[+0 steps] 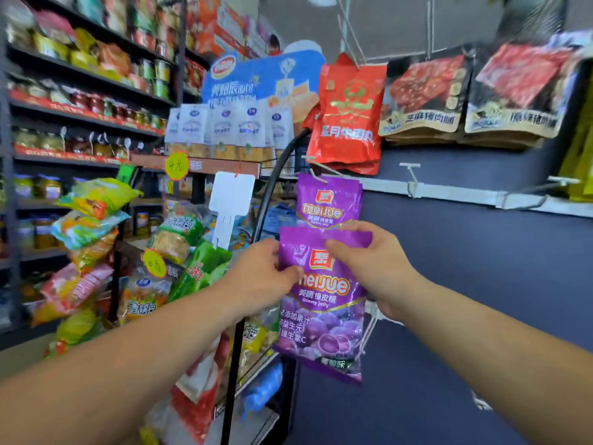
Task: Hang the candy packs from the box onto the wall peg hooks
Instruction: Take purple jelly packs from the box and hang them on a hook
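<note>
Head view. Left hand [260, 277] pinches the left edge of a purple pack [324, 319], thumb on the front by the logo, fingers behind it and hidden. Right hand [375, 268] pinches the pack's top right corner, thumb laid across the front, fingers curled behind the top edge. The pack is held upright in the air in front of the blue wall [481, 268], front to the camera, top strip a bit creased. Its top edge overlaps the bottom of the hung packs [329, 200], the same purple kind, a few stacked on one hook [317, 171] just above. The held pack is below that hook, not on it. A wire hook [369, 326] shows just right of the held pack, under the right wrist; cannot tell if it touches the pack. Red packs [348, 120] hang above the purple ones. Right of them are two stacks of jerky packs [423, 97] in the top row. A white rail [455, 193] runs along the wall with a bare hook [412, 181] and a second bare hook [526, 195] further right. Yellow-green bags [577, 162] sit at the right edge, blurred. Left of the hands stands a black rack [232, 364] with snack bags [96, 200], a blank white tag [231, 200] and bread packs [231, 126] under a blue sign [256, 81]. Far left are shelves [86, 78] of jars and bags, blurred.
</note>
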